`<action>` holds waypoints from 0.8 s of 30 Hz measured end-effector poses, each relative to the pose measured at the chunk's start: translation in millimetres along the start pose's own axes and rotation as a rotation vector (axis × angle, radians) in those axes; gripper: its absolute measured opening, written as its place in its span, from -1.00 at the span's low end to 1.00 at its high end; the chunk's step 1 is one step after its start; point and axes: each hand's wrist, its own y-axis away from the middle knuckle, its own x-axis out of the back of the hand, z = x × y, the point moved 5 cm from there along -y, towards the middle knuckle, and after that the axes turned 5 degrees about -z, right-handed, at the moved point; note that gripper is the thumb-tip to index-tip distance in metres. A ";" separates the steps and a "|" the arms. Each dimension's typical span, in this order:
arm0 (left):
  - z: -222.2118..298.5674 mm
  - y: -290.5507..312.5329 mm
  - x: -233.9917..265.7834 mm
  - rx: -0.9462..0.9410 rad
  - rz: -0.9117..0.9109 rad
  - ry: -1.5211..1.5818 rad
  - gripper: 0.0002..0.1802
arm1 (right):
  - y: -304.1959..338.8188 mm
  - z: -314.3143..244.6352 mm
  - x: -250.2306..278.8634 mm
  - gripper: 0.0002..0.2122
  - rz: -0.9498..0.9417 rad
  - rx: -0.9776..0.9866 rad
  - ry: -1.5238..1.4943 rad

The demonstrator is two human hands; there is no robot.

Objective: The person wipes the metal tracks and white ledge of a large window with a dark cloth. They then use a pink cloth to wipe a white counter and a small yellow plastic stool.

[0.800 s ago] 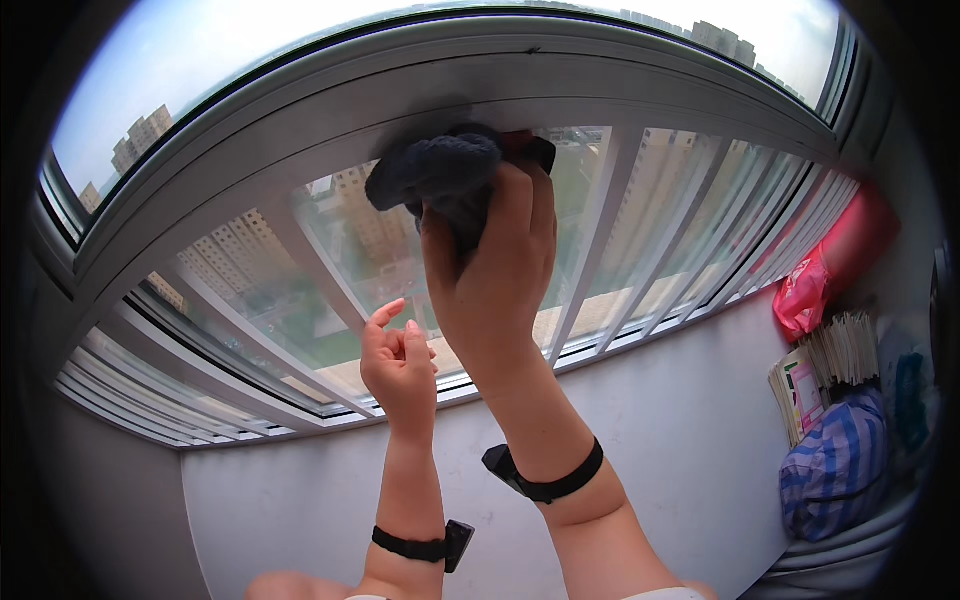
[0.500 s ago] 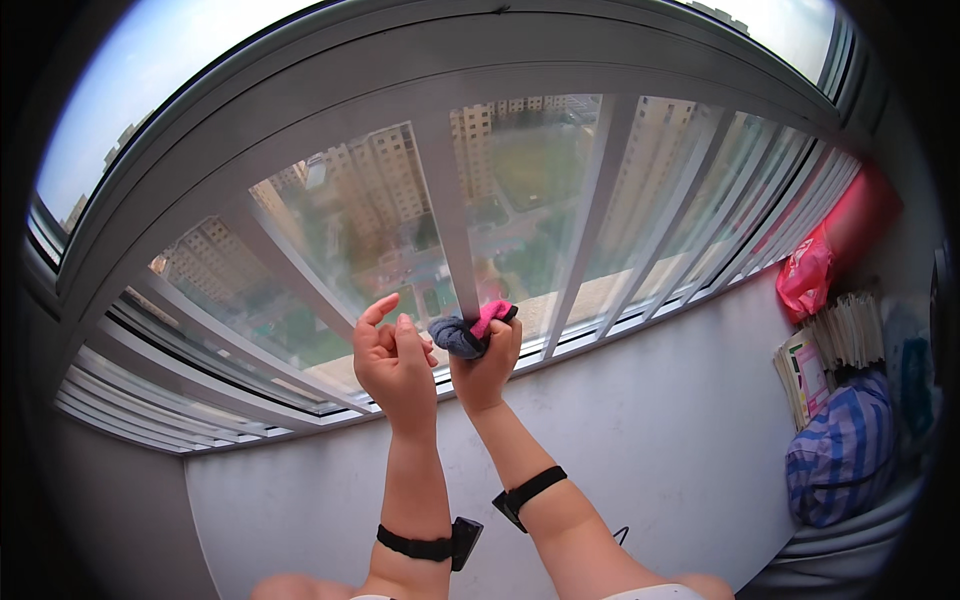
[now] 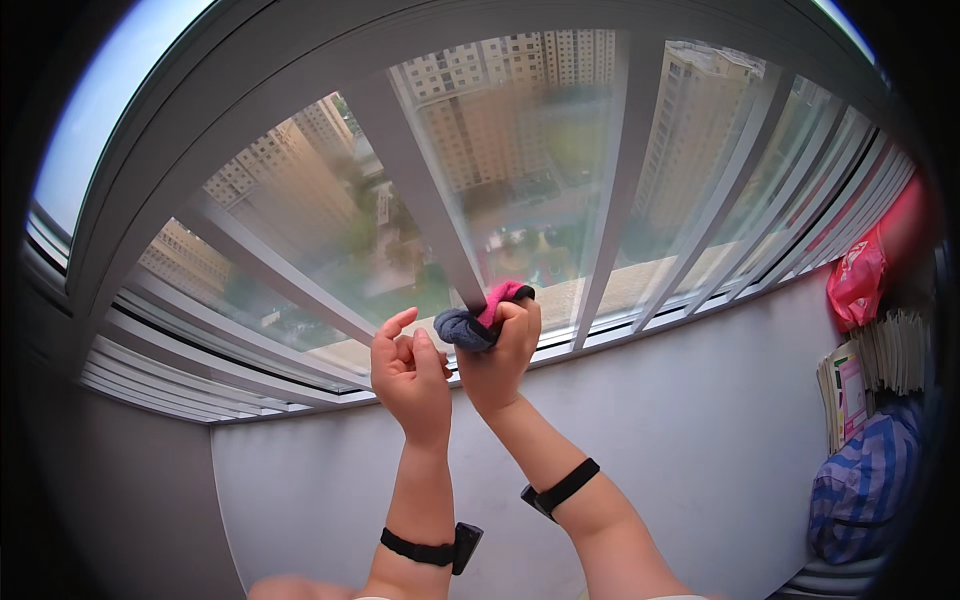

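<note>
In my right hand (image 3: 500, 350), fingers wrapped round it, is a bunched cloth, its grey-blue part (image 3: 466, 329) on the left and its pink, black-edged part (image 3: 506, 297) at the top. The cloth is up against the lower part of a grey window bar (image 3: 428, 170); whether it goes round the bar is hidden. Just to the left, my left hand (image 3: 412, 375) is raised with nothing visible in it. Its index finger and thumb are apart, the other fingers loosely bent. Both forearms wear black straps with a small dark device.
Upright grey bars stand in front of the glass, with tall buildings beyond. Below runs a pale wall (image 3: 680, 440). At the right are a pink plastic bag (image 3: 857, 285), stacked papers or books (image 3: 890, 352) and a blue striped bag (image 3: 865, 490).
The view has shifted, so the bags and papers sit farther right. My right hand and the cloth have risen slightly along the bar. The left hand keeps much the same pose.
</note>
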 end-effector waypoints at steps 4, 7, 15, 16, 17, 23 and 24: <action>-2.3 4.7 14.7 -0.345 -0.026 -0.323 -0.87 | -93.9 -83.9 -3.8 -0.61 0.124 0.294 -0.143; 14.0 13.1 19.4 -0.559 -0.112 -0.632 -0.91 | -144.9 -133.7 -2.3 -0.55 0.120 0.363 -0.262; 48.1 -19.1 54.4 -0.034 0.021 -0.296 -0.76 | -145.4 -128.4 8.6 -0.61 0.087 0.197 -0.237; 56.9 -24.4 63.7 -0.017 0.030 -0.355 -0.71 | -143.6 -129.5 7.6 -0.62 0.040 0.179 -0.233; 67.0 -29.1 69.9 0.001 0.037 -0.414 -0.66 | -141.5 -130.2 7.8 -0.62 0.046 0.171 -0.260; 88.9 -38.9 47.3 -0.145 -0.135 -0.996 -0.43 | -149.3 -130.4 13.0 -0.65 0.016 0.187 -0.261; 84.6 -37.5 47.0 -0.160 -0.130 -0.946 -0.43 | -150.3 -130.5 12.1 -0.66 0.018 0.200 -0.231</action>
